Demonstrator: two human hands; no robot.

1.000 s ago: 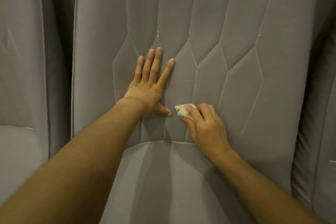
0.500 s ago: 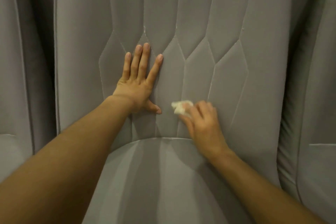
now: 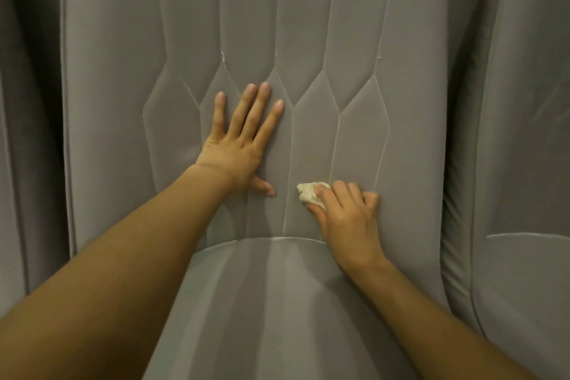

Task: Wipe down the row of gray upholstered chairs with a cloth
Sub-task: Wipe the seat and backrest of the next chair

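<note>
A gray upholstered chair (image 3: 308, 25) fills the view. Its backrest is stitched into long vertical panels that end in pointed, angular shapes, with pale thread along the seams. The seat cushion (image 3: 277, 302) is seen below, edged by a curved pale seam. A small crumpled off-white cloth (image 3: 310, 193) is pinched in the curled fingers of the right hand (image 3: 345, 216) and pressed against the lower backrest, just above the seat seam. The left hand (image 3: 240, 145) is laid flat on the backrest, fingers straight and spread, nothing held, thumb pointing toward the cloth but apart from it. Neighbouring gray chairs are partly seen at the left (image 3: 27, 133) and right (image 3: 524, 163).
</note>
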